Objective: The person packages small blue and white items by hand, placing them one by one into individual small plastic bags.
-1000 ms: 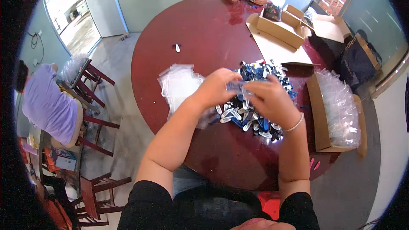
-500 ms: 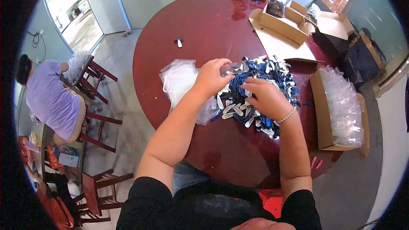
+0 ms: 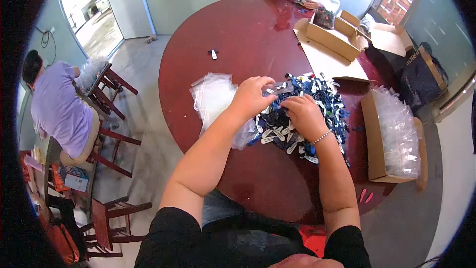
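My left hand [image 3: 252,98] is closed, its thumb and fingers pinching a small clear plastic bag [image 3: 280,88] that has something pale and dark inside. Close to its right, my right hand [image 3: 306,117] is also closed, fingertips pressed together just below the bag; a small dark bit shows at the fingers, too little to name. Under both hands spreads a heap of white and dark blue snap hair clips [image 3: 325,100], mixed with dark blue strands. Left of my left hand lies a stack of flat clear plastic bags [image 3: 214,98].
On the round red table [image 3: 213,30], a carton of clear bags [image 3: 375,141] stands at right and opened cardboard boxes [image 3: 329,39] at back right. A lone white clip [image 3: 214,55] and two pink clips [image 3: 366,195] lie apart. Two other people sit nearby, one across the table.
My right hand has drawn its spread fingers together and shifted slightly left, nearer the bag. My left hand keeps the bag, now tilted a little differently. The view has shifted slightly.
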A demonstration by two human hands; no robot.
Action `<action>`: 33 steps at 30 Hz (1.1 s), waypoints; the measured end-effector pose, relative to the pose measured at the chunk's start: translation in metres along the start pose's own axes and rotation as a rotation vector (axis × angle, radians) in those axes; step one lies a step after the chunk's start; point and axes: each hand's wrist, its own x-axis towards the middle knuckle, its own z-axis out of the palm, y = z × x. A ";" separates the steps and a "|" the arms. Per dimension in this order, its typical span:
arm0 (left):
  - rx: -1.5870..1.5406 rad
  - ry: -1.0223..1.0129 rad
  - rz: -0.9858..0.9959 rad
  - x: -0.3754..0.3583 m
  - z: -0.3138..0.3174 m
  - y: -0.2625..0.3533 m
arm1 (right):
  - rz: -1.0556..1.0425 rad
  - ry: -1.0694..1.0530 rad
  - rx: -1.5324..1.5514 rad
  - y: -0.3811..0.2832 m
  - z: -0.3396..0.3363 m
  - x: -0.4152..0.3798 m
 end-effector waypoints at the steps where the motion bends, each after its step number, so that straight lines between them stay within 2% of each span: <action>1: 0.013 -0.001 -0.008 0.000 -0.001 0.001 | -0.003 0.002 -0.003 -0.001 -0.006 0.002; 3: 0.023 0.002 -0.013 0.000 -0.001 0.001 | 0.174 -0.031 0.184 -0.002 -0.020 0.004; 5: -0.036 0.056 0.043 0.000 0.002 -0.002 | 0.228 0.048 0.286 0.008 -0.020 0.003; 9: -0.022 0.014 0.012 0.000 -0.001 0.002 | 0.416 0.132 0.523 0.023 -0.027 0.000; 12: 0.006 -0.038 -0.033 0.000 -0.002 0.003 | 0.489 0.130 0.598 0.034 -0.037 -0.002; 13: 0.006 -0.036 -0.025 0.000 -0.002 0.003 | 0.556 0.101 0.536 0.035 -0.043 -0.003; 16: 0.019 -0.009 0.017 -0.001 -0.001 0.004 | 0.589 0.195 0.696 0.033 -0.048 -0.003; 21: -0.016 -0.024 -0.010 -0.002 0.003 0.003 | 0.618 0.185 0.678 0.030 -0.056 -0.002; 26: 0.002 -0.034 0.022 -0.002 0.002 0.003 | 0.602 0.161 0.886 0.030 -0.054 -0.002; 29: 0.022 -0.050 0.012 -0.002 0.000 0.007 | 0.606 0.147 0.762 0.037 -0.049 -0.004; 33: 0.035 -0.045 0.043 -0.001 0.000 0.005 | 0.563 0.156 0.742 0.034 -0.049 -0.003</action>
